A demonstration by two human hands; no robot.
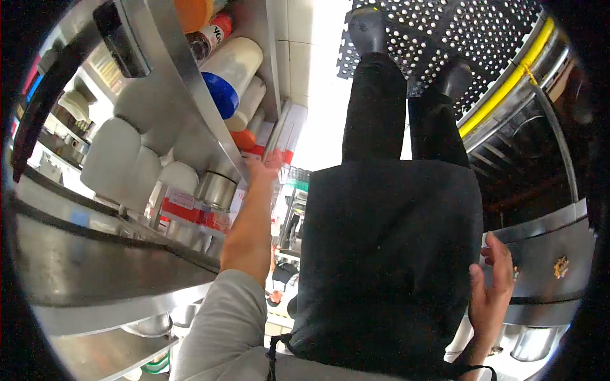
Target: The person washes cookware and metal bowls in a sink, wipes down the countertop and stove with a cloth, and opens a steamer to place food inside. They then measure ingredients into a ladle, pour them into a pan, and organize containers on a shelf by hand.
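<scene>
My left hand point(264, 166) reaches to the lower edge of the steel shelf point(197, 95) on the left. Its fingers are blurred, beside a red and white box point(289, 136), and whether they hold anything is unclear. On the shelf lie a white container with a blue lid point(235, 73) and a bottle with a red label point(213, 35). My right hand point(492, 289) hangs beside the black apron point(391, 254), near a steel counter front point(549, 260). Its thumb and fingers are apart, slightly curled, with nothing between them.
Black shoes point(368, 32) stand by a perforated black mat point(483, 28). A yellow pipe point(508, 86) and metal rails curve along the right. White containers point(111, 162) are at the left. Part of another person point(276, 296) shows small behind my left arm.
</scene>
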